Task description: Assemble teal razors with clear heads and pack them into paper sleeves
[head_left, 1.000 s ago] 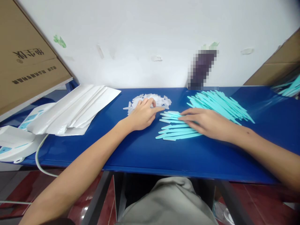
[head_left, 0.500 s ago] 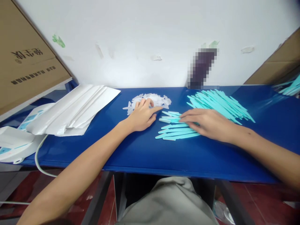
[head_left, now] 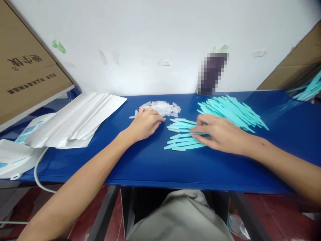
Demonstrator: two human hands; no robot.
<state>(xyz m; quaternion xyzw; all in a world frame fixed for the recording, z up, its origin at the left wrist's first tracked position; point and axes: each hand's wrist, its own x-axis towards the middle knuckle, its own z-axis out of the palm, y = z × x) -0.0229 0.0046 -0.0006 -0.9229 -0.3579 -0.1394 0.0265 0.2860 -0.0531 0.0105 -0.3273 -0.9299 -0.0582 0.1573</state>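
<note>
Slim teal plastic sticks, shaped like eyebrow razors (head_left: 184, 144), lie side by side in a loose row on the blue table. My right hand (head_left: 217, 132) is over their right ends, with thumb and fingers closing on one razor in the middle of the row. Left of the row, my left hand (head_left: 145, 124) rests at the near edge of a pile of small translucent plastic caps (head_left: 165, 107). Its fingers are bent, and the thumb is drawn close under the index finger. Whatever lies between them is too small to make out.
A larger heap of teal razors (head_left: 233, 112) lies behind my right hand. White plastic bags (head_left: 72, 120) are stacked on the left, partly over a white device (head_left: 17, 159) with a cable. Cardboard boxes (head_left: 30, 63) stand at both sides, and a white wall (head_left: 140, 40) closes off the back.
My left hand has drawn slightly left and nearer, its index finger and thumb coming closer together. My right hand's fingers have shifted and bent over the razor row. The view has turned slightly.
</note>
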